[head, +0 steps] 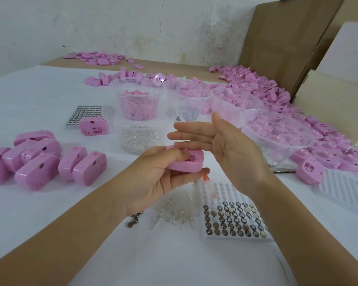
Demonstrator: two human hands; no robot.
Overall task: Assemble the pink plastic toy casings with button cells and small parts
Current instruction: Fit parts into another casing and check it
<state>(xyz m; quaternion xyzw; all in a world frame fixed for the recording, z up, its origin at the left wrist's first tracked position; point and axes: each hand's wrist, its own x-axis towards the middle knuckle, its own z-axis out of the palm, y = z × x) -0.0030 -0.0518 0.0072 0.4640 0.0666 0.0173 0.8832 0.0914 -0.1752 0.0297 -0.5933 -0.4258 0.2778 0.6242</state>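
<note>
Left hand [159, 174] grips rounded pink plastic casing [187, 162], compartment upward for filling.
Right hand [221, 141], fingers straight, touches its twelve o'clock edge.

Pink casing [186, 167] in curled left hand [158, 178], straight-fingered right hand [225, 147] just above

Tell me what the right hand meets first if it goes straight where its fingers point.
Likely the clear tub of small clear parts, straight off the fingertips of the right hand. The hand may be higher than the rim and pass over it; depth is unclear.
</note>
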